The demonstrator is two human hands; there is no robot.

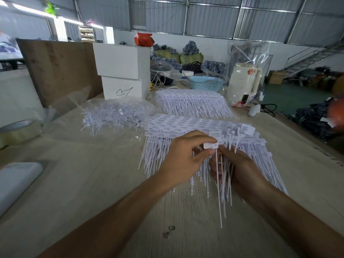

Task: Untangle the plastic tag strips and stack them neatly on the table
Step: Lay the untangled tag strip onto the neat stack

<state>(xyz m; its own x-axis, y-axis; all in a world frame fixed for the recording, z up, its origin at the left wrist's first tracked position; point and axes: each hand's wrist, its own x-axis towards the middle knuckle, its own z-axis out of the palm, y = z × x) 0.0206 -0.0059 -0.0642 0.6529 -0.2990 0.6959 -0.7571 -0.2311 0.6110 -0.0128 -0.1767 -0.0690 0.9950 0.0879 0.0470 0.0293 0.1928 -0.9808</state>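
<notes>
A: The left hand [183, 157] pinches the flat head of one tag strip [210, 145] between thumb and forefinger. The right hand [240, 170] sits just at its three o'clock, fingers curled round a bunch of thin tails that hang toward six o'clock.

B: So which step is this?

A: I'd say freeing a single strip from the held bunch. Next, a gentle straight pull so the tails slide apart without snagging.

B: And where does it go?

A: The near stack [186, 125] lies directly under both hands, reaching to twelve o'clock. A second stack [193, 101] is beyond; the tangled heap [115, 114] is at ten o'clock on the table [93, 183].
</notes>
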